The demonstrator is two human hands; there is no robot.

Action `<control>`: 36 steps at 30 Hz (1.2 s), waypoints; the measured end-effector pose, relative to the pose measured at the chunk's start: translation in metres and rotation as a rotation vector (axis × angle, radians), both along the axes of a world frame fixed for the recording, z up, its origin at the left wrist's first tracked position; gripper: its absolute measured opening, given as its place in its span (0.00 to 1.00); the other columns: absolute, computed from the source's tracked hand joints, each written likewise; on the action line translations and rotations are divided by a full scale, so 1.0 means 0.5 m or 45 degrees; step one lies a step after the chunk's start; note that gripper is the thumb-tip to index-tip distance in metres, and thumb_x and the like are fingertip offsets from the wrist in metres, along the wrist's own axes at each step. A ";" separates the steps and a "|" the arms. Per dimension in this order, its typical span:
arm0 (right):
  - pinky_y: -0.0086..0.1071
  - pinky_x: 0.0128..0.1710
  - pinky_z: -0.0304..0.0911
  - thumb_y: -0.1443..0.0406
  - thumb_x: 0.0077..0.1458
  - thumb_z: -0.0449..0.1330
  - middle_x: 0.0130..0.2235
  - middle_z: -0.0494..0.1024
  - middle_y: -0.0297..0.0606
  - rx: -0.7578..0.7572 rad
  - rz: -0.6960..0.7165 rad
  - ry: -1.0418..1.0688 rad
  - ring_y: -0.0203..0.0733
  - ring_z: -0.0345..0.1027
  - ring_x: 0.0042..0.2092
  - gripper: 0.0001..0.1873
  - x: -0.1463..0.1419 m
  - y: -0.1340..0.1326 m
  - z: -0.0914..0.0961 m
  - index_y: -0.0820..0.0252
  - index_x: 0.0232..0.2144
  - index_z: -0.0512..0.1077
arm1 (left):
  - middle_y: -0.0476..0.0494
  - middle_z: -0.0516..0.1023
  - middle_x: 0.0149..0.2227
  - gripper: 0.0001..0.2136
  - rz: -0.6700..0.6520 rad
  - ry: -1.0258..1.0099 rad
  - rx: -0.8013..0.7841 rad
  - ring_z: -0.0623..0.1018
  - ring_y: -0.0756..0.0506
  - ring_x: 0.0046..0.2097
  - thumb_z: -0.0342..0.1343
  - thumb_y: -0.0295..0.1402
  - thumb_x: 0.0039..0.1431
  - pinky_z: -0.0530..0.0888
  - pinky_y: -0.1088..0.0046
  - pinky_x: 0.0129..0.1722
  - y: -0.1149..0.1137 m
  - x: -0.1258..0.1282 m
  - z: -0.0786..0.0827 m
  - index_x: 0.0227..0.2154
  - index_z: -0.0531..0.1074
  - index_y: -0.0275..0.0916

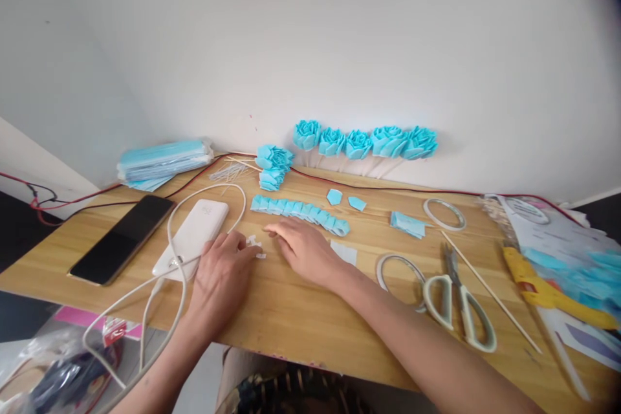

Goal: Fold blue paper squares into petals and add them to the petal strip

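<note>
My left hand (226, 265) rests on the wooden table beside the white power bank (194, 236), its thumb touching small white paper scraps (253, 244). Its fingers are loosely bent and apart, with nothing visible in them. Just right of the scraps, my right hand (305, 247) is held low over the table, fingers reaching left and thumb apart, holding nothing I can see. Behind it lies a strip of overlapping light-blue folded petals (301, 210). Two loose blue petals (334, 196) lie farther back. A white square piece (344, 252) is partly hidden by my right wrist.
Blue flowers on sticks (359, 143) lean against the wall; more flowers (274, 165) lie left. Scissors (456, 301), tape rolls (445, 214), a wooden stick (490, 291) and a yellow glue gun (548, 291) are right. A phone (123, 239), white cable (169, 233) and mask stack (165, 160) are left.
</note>
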State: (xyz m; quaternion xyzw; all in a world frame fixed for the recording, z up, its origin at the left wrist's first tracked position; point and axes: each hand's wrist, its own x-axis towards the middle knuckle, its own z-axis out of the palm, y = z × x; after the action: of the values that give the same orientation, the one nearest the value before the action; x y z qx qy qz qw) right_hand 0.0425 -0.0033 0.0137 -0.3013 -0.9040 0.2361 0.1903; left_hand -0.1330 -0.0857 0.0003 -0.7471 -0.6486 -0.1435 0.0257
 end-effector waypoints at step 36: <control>0.28 0.38 0.66 0.73 0.52 0.57 0.45 0.74 0.38 -0.498 -0.145 0.562 0.37 0.68 0.47 0.19 0.004 -0.061 0.032 0.56 0.47 0.66 | 0.46 0.75 0.33 0.09 0.080 -1.184 0.041 0.74 0.46 0.37 0.51 0.35 0.61 0.69 0.73 0.39 -0.001 0.022 0.037 0.32 0.74 0.37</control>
State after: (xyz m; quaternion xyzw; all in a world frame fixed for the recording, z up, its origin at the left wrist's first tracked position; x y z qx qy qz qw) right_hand 0.0444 -0.0336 0.0297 -0.3237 -0.7598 0.4545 0.3337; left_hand -0.1220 -0.0864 0.0189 -0.5830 -0.6113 -0.4722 -0.2518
